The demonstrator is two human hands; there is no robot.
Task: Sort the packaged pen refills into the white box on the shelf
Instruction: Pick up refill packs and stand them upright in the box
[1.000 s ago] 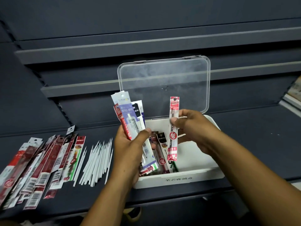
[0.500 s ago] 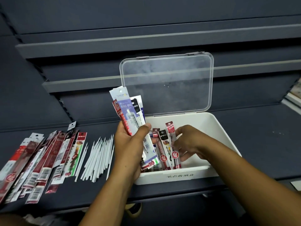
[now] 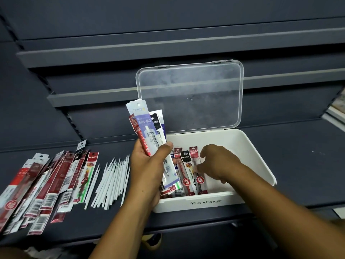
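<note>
The white box (image 3: 258, 157) stands on the dark shelf (image 3: 302, 165) with its clear lid (image 3: 190, 94) propped open. Several packaged refills (image 3: 186, 176) lie inside at its left. My right hand (image 3: 218, 163) is down in the box, fingers spread, fingertips resting on a red packet (image 3: 199, 181) that lies with the others. My left hand (image 3: 149, 165) grips a bundle of packaged refills (image 3: 145, 128) upright over the box's left edge.
Several more red and white packaged refills (image 3: 46, 182) are spread on the shelf at the left. Loose white refill tubes (image 3: 112, 180) lie between them and the box. Empty shelf rails run behind. A stack of paper goods (image 3: 337, 107) sits at the far right.
My right hand has lowered the red packet from above the box down into it, beside the other packets. The left hand has kept its bundle in place.
</note>
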